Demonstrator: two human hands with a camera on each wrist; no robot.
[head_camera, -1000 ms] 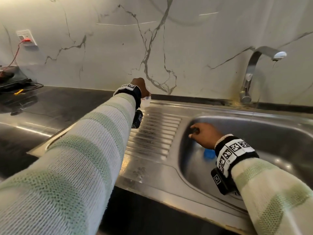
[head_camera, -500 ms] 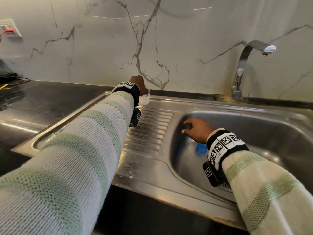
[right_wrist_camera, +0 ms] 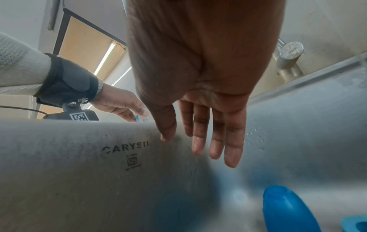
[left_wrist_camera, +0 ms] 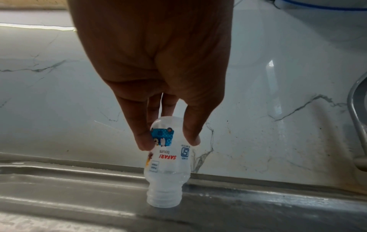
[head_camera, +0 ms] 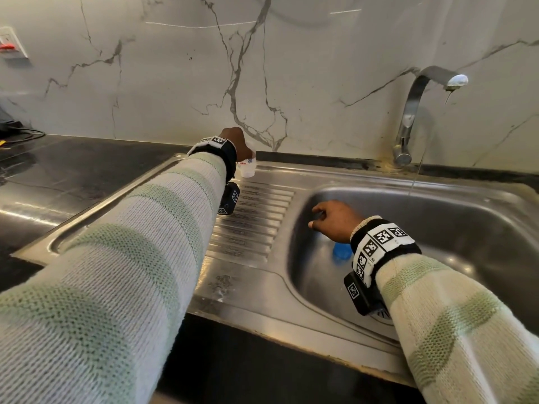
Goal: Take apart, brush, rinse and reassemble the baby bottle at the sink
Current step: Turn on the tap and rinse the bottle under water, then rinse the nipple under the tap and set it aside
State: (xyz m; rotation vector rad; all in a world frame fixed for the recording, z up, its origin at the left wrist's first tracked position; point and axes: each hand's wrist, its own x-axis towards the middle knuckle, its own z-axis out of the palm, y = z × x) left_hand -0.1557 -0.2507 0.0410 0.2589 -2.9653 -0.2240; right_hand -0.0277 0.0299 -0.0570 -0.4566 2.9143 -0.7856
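The clear baby bottle body (head_camera: 246, 167) (left_wrist_camera: 166, 164), with a printed cartoon label, stands upside down, neck on the steel at the back of the drainboard (head_camera: 253, 217). My left hand (head_camera: 236, 141) (left_wrist_camera: 169, 143) pinches its upturned base from above between thumb and fingers. My right hand (head_camera: 329, 220) (right_wrist_camera: 198, 141) hovers inside the sink basin (head_camera: 437, 228) near its left wall, fingers straight and holding nothing. A blue bottle part (head_camera: 341, 253) (right_wrist_camera: 286, 210) lies on the basin floor under that wrist.
The faucet (head_camera: 411, 112) rises at the back right, with a thin stream of water falling from it into the basin. Black countertop (head_camera: 73, 176) lies left of the sink. A wall socket with a red plug (head_camera: 10, 46) is at the far left.
My right hand's fingers, curled by the basin's left wall earlier, are now straightened. The left hand has stayed on the upturned bottle.
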